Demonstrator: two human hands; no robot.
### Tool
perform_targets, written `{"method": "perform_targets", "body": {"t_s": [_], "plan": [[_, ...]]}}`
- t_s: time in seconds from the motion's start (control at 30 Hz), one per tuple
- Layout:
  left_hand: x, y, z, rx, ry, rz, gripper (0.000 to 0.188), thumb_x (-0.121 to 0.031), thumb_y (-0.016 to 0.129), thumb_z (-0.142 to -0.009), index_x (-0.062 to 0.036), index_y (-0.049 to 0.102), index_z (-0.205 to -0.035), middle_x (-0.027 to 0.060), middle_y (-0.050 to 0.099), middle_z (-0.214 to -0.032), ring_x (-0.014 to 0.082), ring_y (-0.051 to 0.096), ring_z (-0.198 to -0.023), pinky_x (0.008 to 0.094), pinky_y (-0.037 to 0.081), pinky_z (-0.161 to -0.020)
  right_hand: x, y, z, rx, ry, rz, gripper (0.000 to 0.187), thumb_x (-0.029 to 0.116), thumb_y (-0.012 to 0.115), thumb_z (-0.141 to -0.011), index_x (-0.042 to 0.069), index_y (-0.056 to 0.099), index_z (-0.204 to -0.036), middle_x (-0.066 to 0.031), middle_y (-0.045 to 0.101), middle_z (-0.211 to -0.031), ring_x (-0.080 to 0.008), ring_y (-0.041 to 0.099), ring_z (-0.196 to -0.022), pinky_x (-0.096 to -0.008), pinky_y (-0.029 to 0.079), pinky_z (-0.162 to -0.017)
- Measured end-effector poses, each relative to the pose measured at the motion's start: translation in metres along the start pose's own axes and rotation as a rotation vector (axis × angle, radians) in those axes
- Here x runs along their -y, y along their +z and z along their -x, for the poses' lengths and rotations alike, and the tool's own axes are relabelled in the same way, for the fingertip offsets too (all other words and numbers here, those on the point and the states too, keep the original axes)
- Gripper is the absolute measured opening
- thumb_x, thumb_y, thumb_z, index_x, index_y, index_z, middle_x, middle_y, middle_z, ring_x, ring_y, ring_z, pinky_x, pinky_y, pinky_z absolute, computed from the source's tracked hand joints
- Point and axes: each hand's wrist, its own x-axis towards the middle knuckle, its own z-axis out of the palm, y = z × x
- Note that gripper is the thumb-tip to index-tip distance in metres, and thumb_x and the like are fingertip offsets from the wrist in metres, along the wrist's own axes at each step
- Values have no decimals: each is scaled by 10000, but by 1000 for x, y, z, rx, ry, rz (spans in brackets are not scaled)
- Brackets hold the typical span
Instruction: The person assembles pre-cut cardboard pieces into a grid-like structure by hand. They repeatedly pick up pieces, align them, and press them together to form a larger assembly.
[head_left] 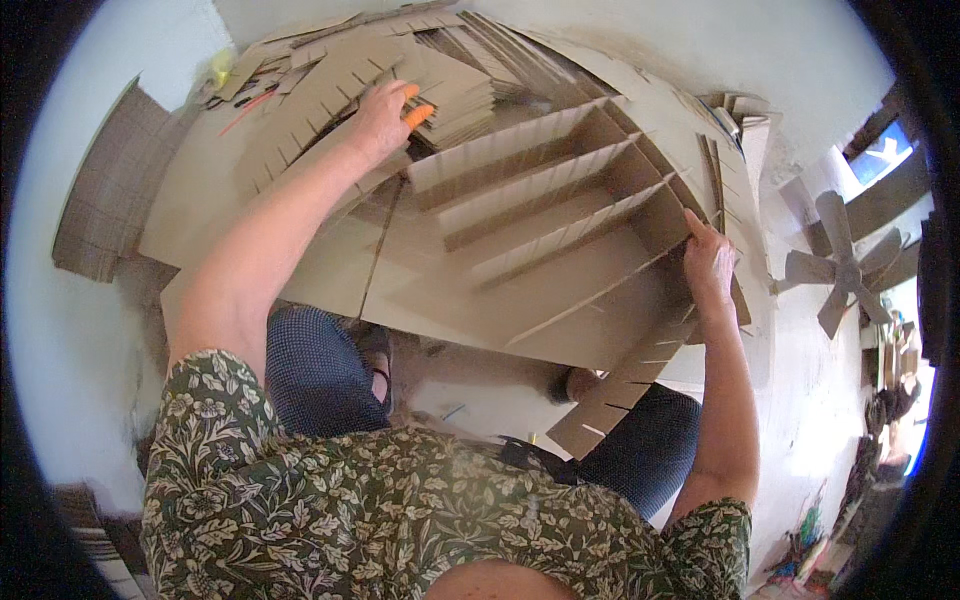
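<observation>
My right hand (710, 265) grips a long slotted cardboard strip (632, 372) that stands on edge, its near end hanging over my right knee. Several upright cardboard dividers (545, 195) meet the strip at its slots, running leftward in roughly parallel rows. Over at the far left, my left hand (376, 128) reaches to the stacked slotted cardboard pieces (330, 85), with orange covers on two fingertips. Those fingers are apart, and nothing shows held between them. Whether they touch the stack I cannot tell.
A flat cardboard sheet (450, 290) covers the work surface. More cardboard strips (510, 50) lie piled at the back. Red and black pens or tools (250, 108) sit far left. A corrugated stack (115, 190) leans at the left wall. A fan (845, 268) stands at right.
</observation>
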Motion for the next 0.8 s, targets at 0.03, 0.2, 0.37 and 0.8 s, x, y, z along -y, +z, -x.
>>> {"method": "perform_targets", "body": {"t_s": [0.03,0.2,0.37,0.8], "plan": [[-3,-10,16,-18,-10,22,571,-365,624,-876,4,489,-1290,170,482,-1327,335,449,-1221,422,380,-1030,3,-5,0,-6,-5,10,435,11,513,-789,142,629,-1188,-153,661,-815,-353,640,-783,-464,452,-830],[-1,-32,103,84,-129,-200,581,-355,641,-860,37,492,-1263,189,476,-1319,335,456,-1213,437,407,-994,0,7,-3,12,34,-25,423,33,521,-795,147,620,-1190,-168,667,-849,-367,641,-782,-467,459,-832],[2,-54,110,217,-304,-80,508,-311,667,-847,-8,547,-1237,194,600,-1165,347,577,-1070,429,464,-895,18,-1,-3,-110,-14,-90,352,53,579,-808,85,630,-1155,-170,646,-855,-364,624,-780,-443,478,-777],[-3,-24,107,135,-248,-40,302,-324,675,-831,-57,684,-973,163,669,-866,322,640,-801,419,503,-693,103,-46,47,-164,-186,-609,230,-12,631,-821,-18,654,-1050,-149,641,-840,-254,623,-763,-333,498,-709]]}}
